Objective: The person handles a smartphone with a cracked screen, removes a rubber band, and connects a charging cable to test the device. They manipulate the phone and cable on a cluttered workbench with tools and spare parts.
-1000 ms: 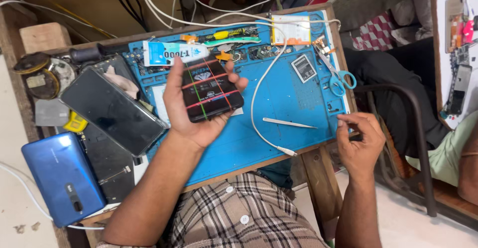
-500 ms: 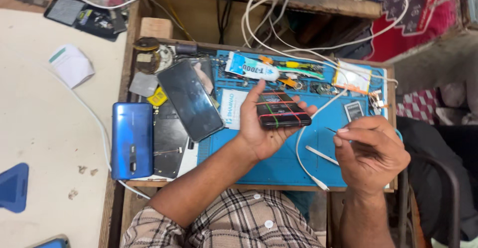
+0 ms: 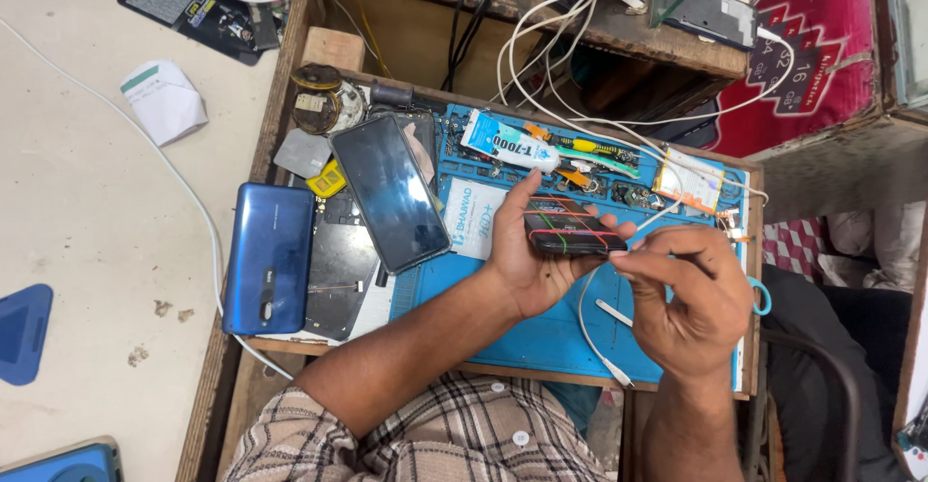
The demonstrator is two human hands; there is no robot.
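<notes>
The phone is small and dark, and red, green and yellow rubber bands are wrapped across its body. It is held in the air above the blue mat on the bench, near the mat's middle. Its long axis runs left to right in the view, with a slight tilt, and the broad face points up toward the camera.

The left hand comes from below, the forearm going up and to the right. Its palm is under the phone, the thumb lies along the near left end and the fingers curl around the far edge, so this grip is closed on the phone.

The right hand is just beside the phone's right end, with the back of the hand toward the camera. Its fingers are pinched together at the phone's right edge; whether they hold anything I cannot tell. A white cable lies on the mat below the hands.
</notes>
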